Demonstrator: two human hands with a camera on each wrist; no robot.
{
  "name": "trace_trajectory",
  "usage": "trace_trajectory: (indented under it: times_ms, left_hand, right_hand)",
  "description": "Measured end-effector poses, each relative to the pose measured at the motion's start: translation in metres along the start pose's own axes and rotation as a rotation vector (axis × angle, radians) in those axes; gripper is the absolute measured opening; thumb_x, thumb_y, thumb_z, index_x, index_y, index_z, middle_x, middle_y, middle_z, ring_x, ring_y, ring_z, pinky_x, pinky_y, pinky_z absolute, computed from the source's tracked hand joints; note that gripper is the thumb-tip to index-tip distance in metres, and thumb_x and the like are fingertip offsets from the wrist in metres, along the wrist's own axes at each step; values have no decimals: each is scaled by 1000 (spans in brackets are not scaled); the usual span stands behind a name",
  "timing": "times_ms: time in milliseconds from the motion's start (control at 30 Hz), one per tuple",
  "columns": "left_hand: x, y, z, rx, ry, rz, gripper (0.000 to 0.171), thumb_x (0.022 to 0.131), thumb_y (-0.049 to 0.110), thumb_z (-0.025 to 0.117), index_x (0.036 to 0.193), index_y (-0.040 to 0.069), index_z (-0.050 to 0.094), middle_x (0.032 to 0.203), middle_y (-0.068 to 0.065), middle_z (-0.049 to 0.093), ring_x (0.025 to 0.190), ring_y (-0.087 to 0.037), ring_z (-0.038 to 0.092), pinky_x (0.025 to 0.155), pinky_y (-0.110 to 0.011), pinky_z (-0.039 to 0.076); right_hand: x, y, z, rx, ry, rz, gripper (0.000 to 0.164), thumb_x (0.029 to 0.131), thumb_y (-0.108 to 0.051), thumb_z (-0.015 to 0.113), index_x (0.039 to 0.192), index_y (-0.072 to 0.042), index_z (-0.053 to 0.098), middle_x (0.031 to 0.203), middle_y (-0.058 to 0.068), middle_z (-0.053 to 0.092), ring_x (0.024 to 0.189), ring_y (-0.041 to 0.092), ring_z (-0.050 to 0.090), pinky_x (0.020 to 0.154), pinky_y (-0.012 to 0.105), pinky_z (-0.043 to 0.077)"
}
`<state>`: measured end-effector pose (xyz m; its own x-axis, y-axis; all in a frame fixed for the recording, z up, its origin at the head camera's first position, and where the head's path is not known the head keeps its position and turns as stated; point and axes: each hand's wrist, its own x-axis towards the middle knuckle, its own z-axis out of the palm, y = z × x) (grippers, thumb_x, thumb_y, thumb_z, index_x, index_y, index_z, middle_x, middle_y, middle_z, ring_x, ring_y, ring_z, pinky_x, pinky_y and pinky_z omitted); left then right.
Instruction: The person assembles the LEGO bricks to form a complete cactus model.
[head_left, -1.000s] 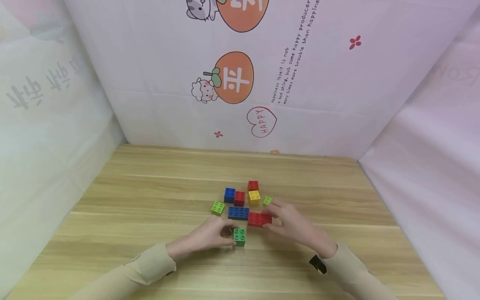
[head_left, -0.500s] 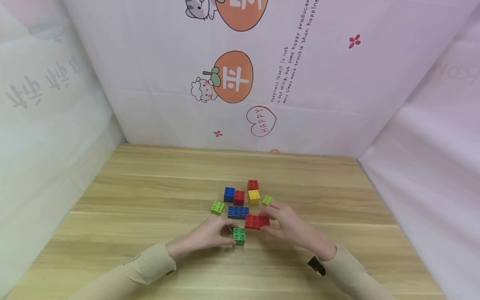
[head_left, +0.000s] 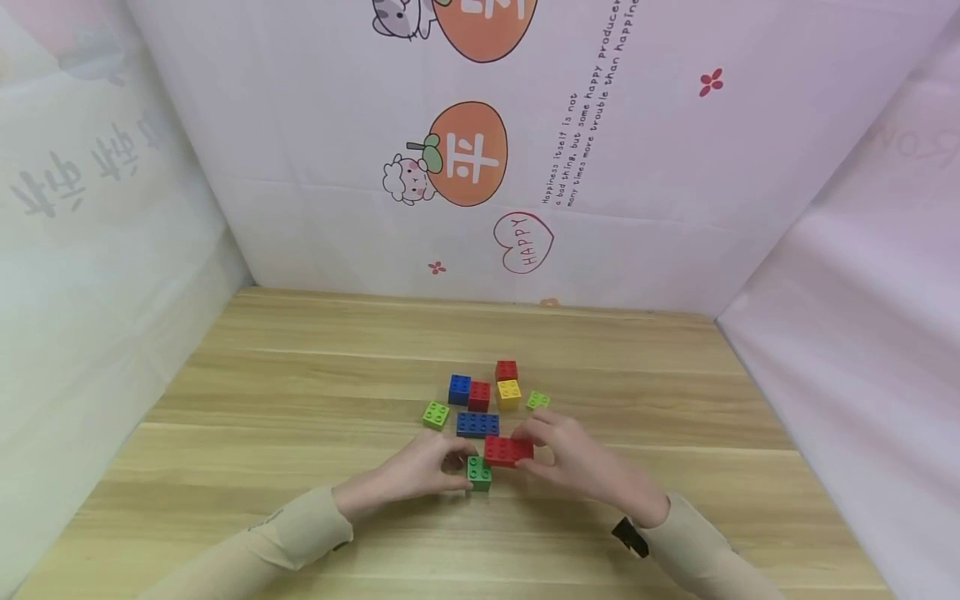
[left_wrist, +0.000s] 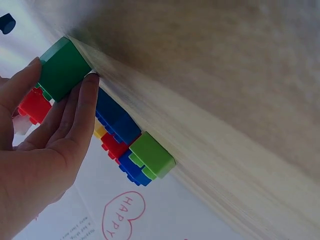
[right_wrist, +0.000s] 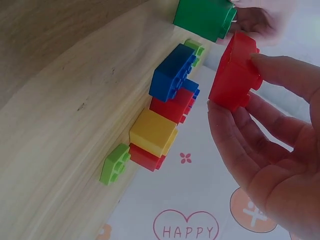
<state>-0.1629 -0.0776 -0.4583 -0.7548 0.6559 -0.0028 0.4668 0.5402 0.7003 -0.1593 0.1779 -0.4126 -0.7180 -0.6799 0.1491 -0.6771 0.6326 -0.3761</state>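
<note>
My left hand [head_left: 420, 473] pinches a green toy building brick [head_left: 479, 475] between thumb and fingers. That green brick [left_wrist: 65, 70] stands on the table, studs up. In my right hand [head_left: 581, 454] a long red brick [head_left: 507, 451] is gripped by thumb and fingertips. The right wrist view has this red brick [right_wrist: 235, 72] raised off the table, close by the studded top of the green brick [right_wrist: 205, 19]. From the head view its left end overlaps the green brick's rear right corner. Whether the two touch, I cannot tell.
Behind the hands lies a long blue brick [head_left: 477, 425]. Farther back are a small blue brick [head_left: 460, 389], two small red bricks [head_left: 478, 396] and a yellow brick [head_left: 508, 394]. Lime bricks sit left [head_left: 436, 415] and right [head_left: 537, 400]. Printed cloth [head_left: 337, 208] encloses the wooden table [head_left: 315, 358].
My right hand has brought the long red brick left and nearer to me, from beside the long blue brick to over the green brick's corner. The left hand has kept its place.
</note>
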Motion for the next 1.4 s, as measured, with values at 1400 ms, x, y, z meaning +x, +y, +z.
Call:
trace_trajectory:
  times_ms: [1400]
  left_hand:
    - [1,1,0,13,8,11,38,80,17,81,114,5,70,104,-7,76,89,-12,69,79,-16,56]
  right_hand:
    - [4,-10,6,63,-56,-19,24,84,-18,78,107,-12,71,100,-2,67,87,4,61,77,23,61]
